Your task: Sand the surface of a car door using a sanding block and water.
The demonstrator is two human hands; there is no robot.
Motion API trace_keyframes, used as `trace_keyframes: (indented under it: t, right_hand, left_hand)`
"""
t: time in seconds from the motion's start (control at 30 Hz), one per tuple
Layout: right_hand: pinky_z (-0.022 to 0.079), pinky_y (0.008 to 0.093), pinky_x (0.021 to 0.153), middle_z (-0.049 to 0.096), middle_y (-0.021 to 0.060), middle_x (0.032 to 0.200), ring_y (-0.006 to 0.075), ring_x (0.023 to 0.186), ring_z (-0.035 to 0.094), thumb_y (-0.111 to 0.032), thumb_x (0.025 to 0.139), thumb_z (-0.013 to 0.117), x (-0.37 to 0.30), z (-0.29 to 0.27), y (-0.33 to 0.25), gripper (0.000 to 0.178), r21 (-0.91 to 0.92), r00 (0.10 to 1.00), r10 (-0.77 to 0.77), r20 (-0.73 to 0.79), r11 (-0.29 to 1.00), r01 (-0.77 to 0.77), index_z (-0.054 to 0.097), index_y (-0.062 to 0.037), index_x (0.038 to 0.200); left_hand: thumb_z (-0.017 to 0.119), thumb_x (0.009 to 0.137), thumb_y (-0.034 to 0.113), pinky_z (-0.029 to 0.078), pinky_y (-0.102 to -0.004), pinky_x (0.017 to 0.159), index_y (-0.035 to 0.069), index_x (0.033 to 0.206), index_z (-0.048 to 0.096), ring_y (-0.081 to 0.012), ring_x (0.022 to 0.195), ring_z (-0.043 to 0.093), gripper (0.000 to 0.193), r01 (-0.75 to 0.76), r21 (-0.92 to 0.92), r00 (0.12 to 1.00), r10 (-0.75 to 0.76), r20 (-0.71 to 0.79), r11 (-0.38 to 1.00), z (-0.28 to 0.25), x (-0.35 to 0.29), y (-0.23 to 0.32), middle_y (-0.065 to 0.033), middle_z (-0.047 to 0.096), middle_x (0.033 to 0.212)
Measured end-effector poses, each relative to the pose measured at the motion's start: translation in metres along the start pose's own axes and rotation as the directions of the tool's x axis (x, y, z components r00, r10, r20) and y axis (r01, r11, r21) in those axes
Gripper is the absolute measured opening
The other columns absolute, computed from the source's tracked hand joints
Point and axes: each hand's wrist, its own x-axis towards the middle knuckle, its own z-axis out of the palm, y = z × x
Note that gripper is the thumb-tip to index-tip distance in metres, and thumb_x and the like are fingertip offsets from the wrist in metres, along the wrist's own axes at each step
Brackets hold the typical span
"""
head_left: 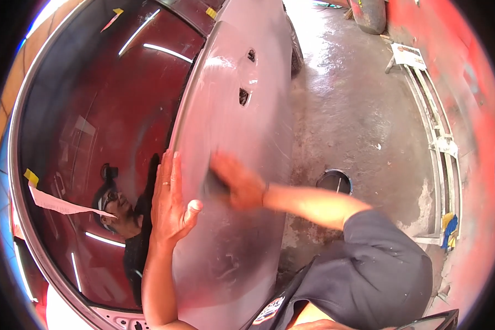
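A car door (231, 258) with a dull, greyish-pink surface stretches in front of me. My left hand (172, 201) rests flat at the lower edge of the dark car window (102, 154), fingers straight and thumb out. Lower down, my right hand (239, 179) presses a dark pad (215, 184) against the door. That hand is smeared by motion and covers much of the pad, so its exact kind is hard to make out. Farther along the door are two handle openings (243, 97).
Torn masking paper with yellow tape (66, 205) clings to the glass. On the concrete floor (346, 121) right of the car lies a round dark object (334, 181). A pale rack (432, 110) stands along the red wall (473, 110), a blue and yellow cloth (450, 231) on it.
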Motion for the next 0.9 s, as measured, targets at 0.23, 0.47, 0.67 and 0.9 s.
trace_keyframes:
  t: [0.23,0.47,0.67,0.9]
  right_hand:
    - [0.029,0.0573,0.116,0.045,0.0333,0.140,0.0511,0.134,0.039,-0.015,0.097,0.049,0.182,-0.032,0.105,0.041,-0.521,0.943,0.043,-0.331,0.824,-0.221,0.053,0.0043,0.132]
    - [0.013,0.0515,0.124,0.022,0.0228,0.163,0.0359,0.153,0.018,-0.044,0.092,0.052,0.018,-0.015,0.032,0.083,0.015,0.839,-0.400,0.369,0.905,0.426,0.027,0.0019,0.156]
    - [0.027,0.0549,0.117,0.044,0.0315,0.146,0.0487,0.138,0.039,-0.020,0.098,0.051,0.177,-0.056,0.111,0.043,-0.372,0.941,0.001,-0.338,0.918,-0.135,0.054,0.0057,0.133]
    - [0.015,0.0493,0.123,0.031,0.0240,0.159,0.0398,0.150,0.026,-0.026,0.094,0.055,0.014,-0.013,0.023,0.069,-0.040,0.980,-0.156,0.125,0.986,0.162,0.033,0.0025,0.153]
  left_hand:
    - [0.035,0.096,0.072,0.022,-0.0544,0.120,0.001,0.156,0.028,-0.0438,0.147,0.029,0.093,-0.002,0.021,1.000,0.002,0.002,1.000,0.005,0.005,-0.007,-0.0270,0.029,0.158]
    - [0.036,0.093,0.076,0.022,-0.0541,0.120,-0.001,0.156,0.026,-0.0435,0.147,0.029,0.099,-0.010,0.007,1.000,0.010,-0.004,1.000,0.002,-0.001,-0.011,-0.0271,0.029,0.158]
    - [0.047,0.088,0.076,0.021,-0.0525,0.121,-0.007,0.154,0.026,-0.0418,0.148,0.028,0.107,-0.019,0.072,0.999,0.016,0.041,0.997,0.011,0.011,0.003,-0.0262,0.031,0.157]
    - [0.071,0.079,0.055,0.018,-0.0556,0.122,-0.010,0.148,0.035,-0.0368,0.151,0.023,0.102,-0.073,0.555,0.955,-0.103,0.280,0.828,0.011,-0.009,0.021,-0.0239,0.030,0.159]
